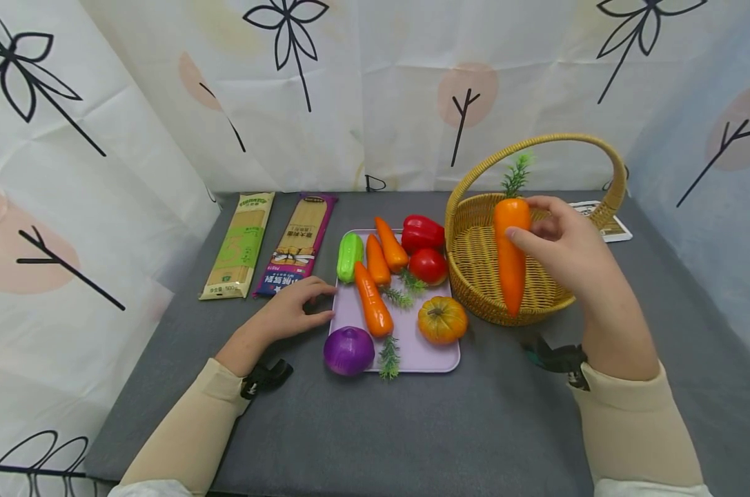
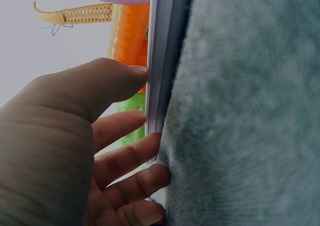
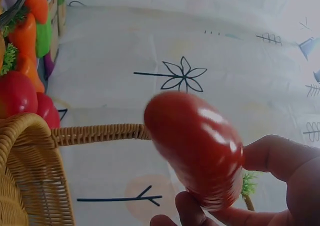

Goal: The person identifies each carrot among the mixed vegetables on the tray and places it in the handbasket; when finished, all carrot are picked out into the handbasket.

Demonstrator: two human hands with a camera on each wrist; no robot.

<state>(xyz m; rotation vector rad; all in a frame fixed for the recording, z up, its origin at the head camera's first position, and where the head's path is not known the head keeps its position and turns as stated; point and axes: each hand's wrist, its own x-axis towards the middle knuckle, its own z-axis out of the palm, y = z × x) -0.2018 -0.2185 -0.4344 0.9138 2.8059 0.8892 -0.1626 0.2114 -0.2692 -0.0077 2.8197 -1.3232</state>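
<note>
My right hand [image 1: 564,248] grips an orange toy carrot [image 1: 511,252] with a green top, held tip down over the wicker basket [image 1: 474,273]. In the right wrist view the carrot [image 3: 197,148] fills the middle, with my fingers [image 3: 272,158] curled behind it and the basket's handle [image 3: 95,133] beyond. My left hand [image 1: 294,310] rests on the grey cloth with its fingertips [image 2: 137,75] against the left edge of the lilac tray [image 1: 427,359]. On the tray lie carrots [image 1: 372,300], a green cucumber [image 1: 349,257], a red pepper [image 1: 421,232], a tomato [image 1: 428,266], a small pumpkin [image 1: 442,319] and a purple onion [image 1: 348,350].
Two flat pasta packets [image 1: 238,245] [image 1: 297,241] lie on the grey table to the left of the tray. A card [image 1: 604,221] lies behind the basket. Patterned white curtains close in the table at the back and both sides.
</note>
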